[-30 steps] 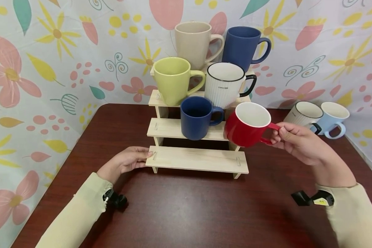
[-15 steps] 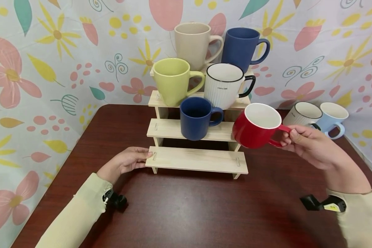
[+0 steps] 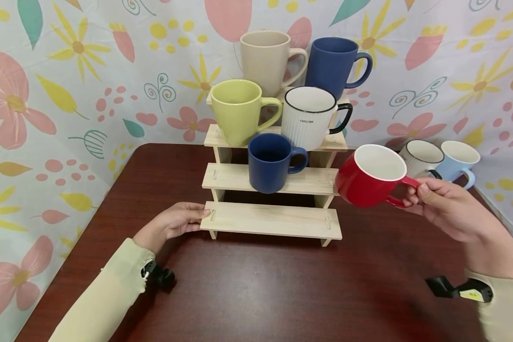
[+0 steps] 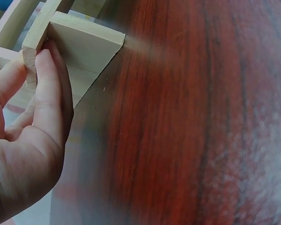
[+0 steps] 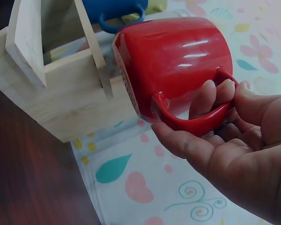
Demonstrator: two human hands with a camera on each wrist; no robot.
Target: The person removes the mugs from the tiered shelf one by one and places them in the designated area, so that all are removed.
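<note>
Right hand (image 3: 451, 207) grips red mug (image 3: 359, 184) by its handle (image 5: 189, 124); mug tilted, held up beside the right end of the wooden rack (image 3: 267, 221). Probably glazed ceramic: stiff, fairly heavy, slick, breakable; handle is the safest hold. Left hand (image 3: 177, 222) pinches rack's bottom board, left end. Step edges near mug; open room over surface (image 3: 256, 289) in front.

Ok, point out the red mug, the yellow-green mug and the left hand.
Red mug (image 5: 178, 65), right wrist view, outer wall.
Yellow-green mug (image 3: 238, 116), head view, outer wall.
Left hand (image 3: 178, 222), head view, its middle.
</note>
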